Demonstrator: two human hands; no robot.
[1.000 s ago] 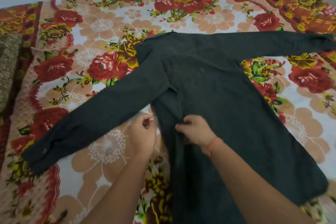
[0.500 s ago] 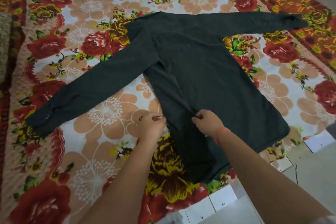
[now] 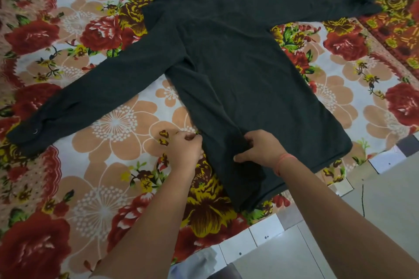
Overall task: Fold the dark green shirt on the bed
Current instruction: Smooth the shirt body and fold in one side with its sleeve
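Open floral bedspread (image 3: 68, 176) lies flat to the outside of the left hand (image 3: 184, 150), with room to pass between that hand and the shirt's long sleeve (image 3: 102, 88) stretched across beyond it. Just beside the right hand (image 3: 260, 148), the dark green shirt (image 3: 238, 63) covers the bed ahead and to its outer side, flat and low. Beyond the hands, the second sleeve (image 3: 306, 4) bars the far reach. Nearer than the hands, the bed edge drops to tiled floor (image 3: 283, 253).
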